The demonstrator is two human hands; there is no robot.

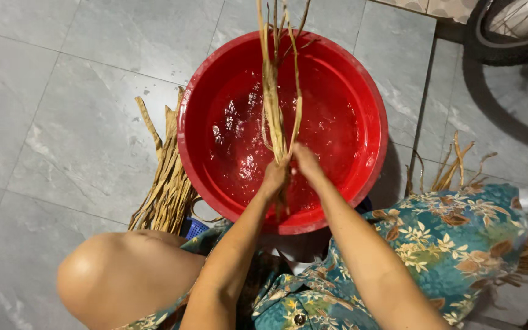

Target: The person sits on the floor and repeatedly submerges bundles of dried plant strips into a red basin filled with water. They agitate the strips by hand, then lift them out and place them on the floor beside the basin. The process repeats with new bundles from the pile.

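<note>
Both hands hold a bundle of long dried leaf strips upright over a red basin of water.

The leaf strips (274, 91) stand above the middle of the red basin (198, 91), gripped at their lower ends. The left hand (275, 177) is clenched round the bundle; the right hand (305, 160) pinches it just beside. The strips look light, limp and slick when wet, likely to fray, so low on the gathered ends seems the surest hold. Left of the basin, more dry strips (167, 183) lie on the grey tile floor (62, 122); far right, a wheel (508, 33).
</note>
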